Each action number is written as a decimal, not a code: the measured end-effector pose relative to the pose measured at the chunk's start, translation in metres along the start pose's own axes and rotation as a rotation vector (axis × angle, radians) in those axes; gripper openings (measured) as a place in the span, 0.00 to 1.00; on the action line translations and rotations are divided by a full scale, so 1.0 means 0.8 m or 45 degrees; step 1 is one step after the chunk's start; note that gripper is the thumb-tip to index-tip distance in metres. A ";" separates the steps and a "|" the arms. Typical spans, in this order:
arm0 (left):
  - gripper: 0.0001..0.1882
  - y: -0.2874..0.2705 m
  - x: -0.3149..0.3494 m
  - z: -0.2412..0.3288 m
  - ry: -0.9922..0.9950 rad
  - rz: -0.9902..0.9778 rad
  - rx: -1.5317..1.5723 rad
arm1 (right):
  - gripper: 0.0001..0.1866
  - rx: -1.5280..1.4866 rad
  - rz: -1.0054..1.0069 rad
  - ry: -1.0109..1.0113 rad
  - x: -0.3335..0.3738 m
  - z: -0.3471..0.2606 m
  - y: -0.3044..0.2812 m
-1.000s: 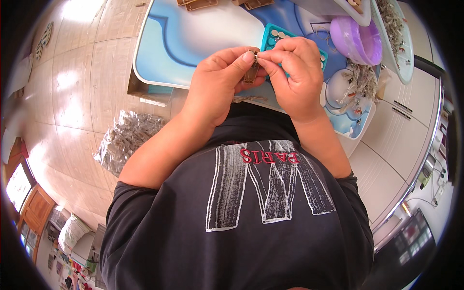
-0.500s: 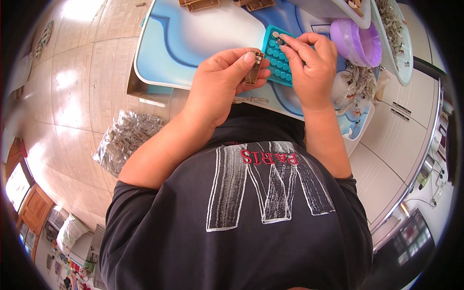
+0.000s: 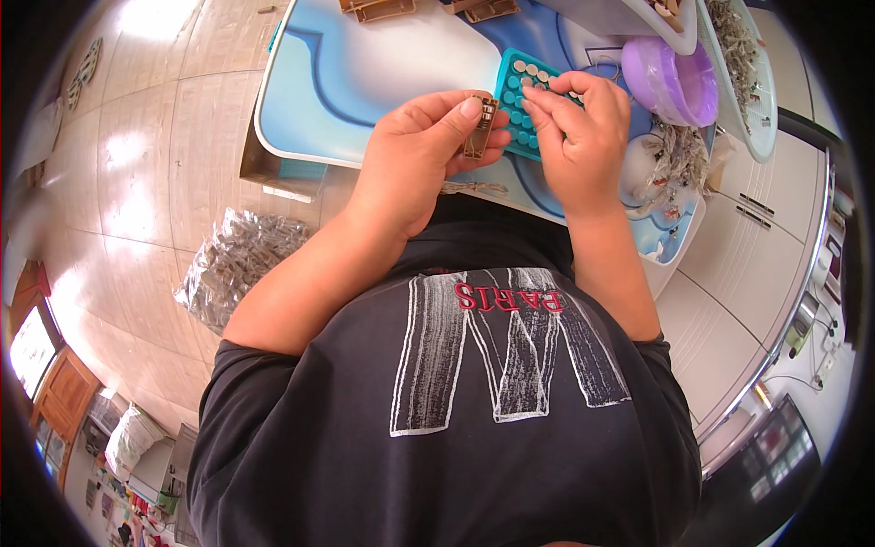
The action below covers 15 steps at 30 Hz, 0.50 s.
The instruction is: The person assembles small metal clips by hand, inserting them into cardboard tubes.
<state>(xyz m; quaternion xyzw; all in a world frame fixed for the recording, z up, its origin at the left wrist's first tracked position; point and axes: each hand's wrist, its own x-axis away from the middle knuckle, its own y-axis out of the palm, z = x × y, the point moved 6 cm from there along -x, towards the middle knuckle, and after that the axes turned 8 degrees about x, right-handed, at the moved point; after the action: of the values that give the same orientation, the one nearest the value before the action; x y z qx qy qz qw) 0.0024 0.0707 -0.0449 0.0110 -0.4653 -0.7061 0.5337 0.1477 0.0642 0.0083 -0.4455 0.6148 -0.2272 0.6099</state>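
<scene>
My left hand [image 3: 408,141] grips a small brown plastic casing [image 3: 477,139] between thumb and fingers, its hollow inner side showing. Just right of it lies a teal tray [image 3: 500,84] with rows of round pockets. Silvery round discs [image 3: 532,70] sit in the tray's far row, while the nearer pockets visible look teal. Over the tray's right part hovers my right hand [image 3: 588,137], thumb and index finger pinched together above the pockets. Whatever lies between those fingertips is too small to make out. The hand hides part of the tray.
Brown casings [image 3: 385,9] lie at the blue-and-white table's [image 3: 351,68] far edge. A purple bowl [image 3: 652,87], a pale bin [image 3: 652,23] and bundled wires [image 3: 679,164] stand on the right. Beyond is a pale basket [image 3: 764,128]. A clear bag of parts [image 3: 241,260] sits on the floor, left.
My right hand has drawn slightly back toward me from the tray's far row, uncovering more silvery discs there. The left hand stays in place with the brown casing.
</scene>
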 end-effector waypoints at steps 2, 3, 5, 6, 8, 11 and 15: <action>0.15 0.000 0.000 0.000 0.000 0.001 -0.002 | 0.08 -0.027 0.049 0.047 -0.001 0.002 -0.003; 0.15 0.000 0.000 0.000 0.000 -0.001 -0.003 | 0.08 -0.027 0.050 0.048 -0.001 0.004 -0.002; 0.15 0.000 0.000 0.000 0.001 -0.004 -0.005 | 0.08 0.035 0.067 0.074 -0.002 0.012 0.002; 0.15 0.000 0.000 0.000 0.004 -0.004 -0.004 | 0.08 0.036 0.068 0.074 -0.004 0.013 0.004; 0.15 0.000 0.000 0.000 0.007 -0.006 -0.004 | 0.08 0.088 0.091 0.035 -0.008 0.012 0.005; 0.15 -0.001 -0.001 0.000 0.010 -0.004 0.000 | 0.08 0.093 0.026 0.002 -0.005 0.003 0.003; 0.15 0.000 -0.001 0.000 -0.002 -0.013 0.006 | 0.09 0.077 -0.005 -0.025 0.001 -0.005 -0.003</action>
<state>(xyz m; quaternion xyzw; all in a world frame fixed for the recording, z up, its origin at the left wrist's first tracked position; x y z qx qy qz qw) 0.0028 0.0710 -0.0454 0.0141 -0.4672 -0.7077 0.5297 0.1447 0.0612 0.0108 -0.4302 0.6007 -0.2423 0.6288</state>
